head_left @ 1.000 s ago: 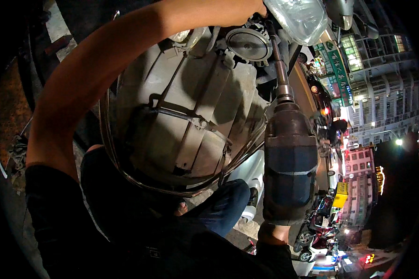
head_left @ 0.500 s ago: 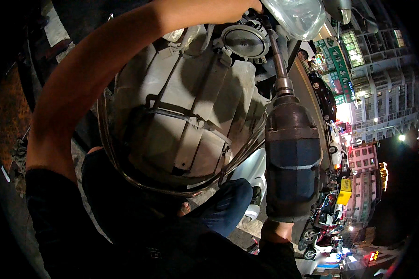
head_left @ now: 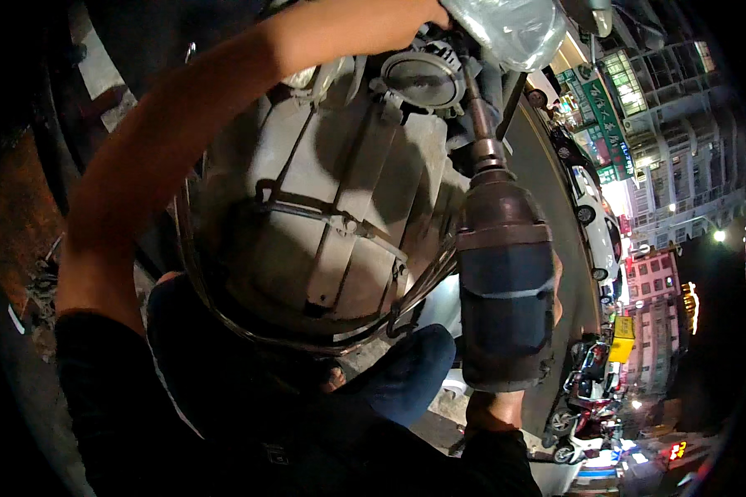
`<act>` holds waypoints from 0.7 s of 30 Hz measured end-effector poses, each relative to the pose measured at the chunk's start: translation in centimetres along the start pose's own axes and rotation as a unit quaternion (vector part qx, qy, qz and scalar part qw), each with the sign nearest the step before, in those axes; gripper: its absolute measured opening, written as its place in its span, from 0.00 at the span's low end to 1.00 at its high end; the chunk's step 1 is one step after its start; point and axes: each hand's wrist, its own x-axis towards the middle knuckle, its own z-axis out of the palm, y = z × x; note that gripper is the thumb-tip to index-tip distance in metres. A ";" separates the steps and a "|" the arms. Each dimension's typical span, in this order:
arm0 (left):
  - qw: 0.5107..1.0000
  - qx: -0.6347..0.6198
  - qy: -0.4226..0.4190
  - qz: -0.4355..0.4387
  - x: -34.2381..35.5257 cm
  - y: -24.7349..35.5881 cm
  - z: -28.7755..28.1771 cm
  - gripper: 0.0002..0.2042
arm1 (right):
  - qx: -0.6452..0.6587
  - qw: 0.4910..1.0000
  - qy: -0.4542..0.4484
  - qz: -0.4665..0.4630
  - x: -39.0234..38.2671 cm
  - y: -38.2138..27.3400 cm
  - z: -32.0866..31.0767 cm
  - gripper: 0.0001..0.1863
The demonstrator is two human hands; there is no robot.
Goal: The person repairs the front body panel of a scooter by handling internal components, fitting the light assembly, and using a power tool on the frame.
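Note:
My right hand (head_left: 558, 291) is wrapped round an impact wrench (head_left: 506, 282), its fingers showing at the tool's right side. From the wrench's nose a long metal extension (head_left: 481, 124) reaches up into dark parts beside a round grey disc-shaped part (head_left: 423, 80). At the top edge my left hand (head_left: 423, 15) is beside those parts, close to the extension's far end. Most of its fingers are hidden or cut off. Right of it hangs a clear, lamp-like plastic cover (head_left: 510, 29). Below the disc spreads a large, pale ribbed panel (head_left: 348, 182) with a thin rod (head_left: 298, 209) across it.
Bundled cables (head_left: 340, 341) curve along the panel's lower edge, above my bent knee (head_left: 414, 364). To the right runs a road with a white car (head_left: 584, 199), parked motorbikes (head_left: 576, 414), a yellow box (head_left: 622, 340) and lit buildings. Rusty ground (head_left: 21, 224) lies far left.
The wrench and its extension have shifted slightly left in view, along with my left hand and the clear cover. More of my right hand's fingers show. A white car has come into view on the road.

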 end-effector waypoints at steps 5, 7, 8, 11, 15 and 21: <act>0.999 0.034 -0.012 0.019 -1.6 0.1 -0.7 0.13 | -0.031 0.996 -0.082 0.004 0.5 -1.4 0.0 0.31; 0.996 0.059 0.054 0.042 -2.6 0.9 -0.9 0.13 | -0.048 0.994 -0.090 -0.040 0.7 -1.3 -0.1 0.32; 0.996 0.032 0.080 0.029 -3.4 1.3 -1.4 0.16 | -0.054 0.992 -0.087 -0.073 0.7 -1.2 0.0 0.33; 0.998 -0.021 0.046 0.029 -4.4 7.1 -3.4 0.19 | -0.065 0.982 -0.093 -0.152 1.4 -0.1 -0.3 0.34; 0.997 -0.035 0.061 0.044 -4.5 9.7 -3.7 0.21 | -0.004 0.989 -0.098 -0.109 0.7 1.5 -0.7 0.34; 0.984 -0.171 0.018 0.056 -5.0 14.1 -3.1 0.22 | -0.045 0.994 -0.078 -0.060 -2.4 5.5 -2.1 0.25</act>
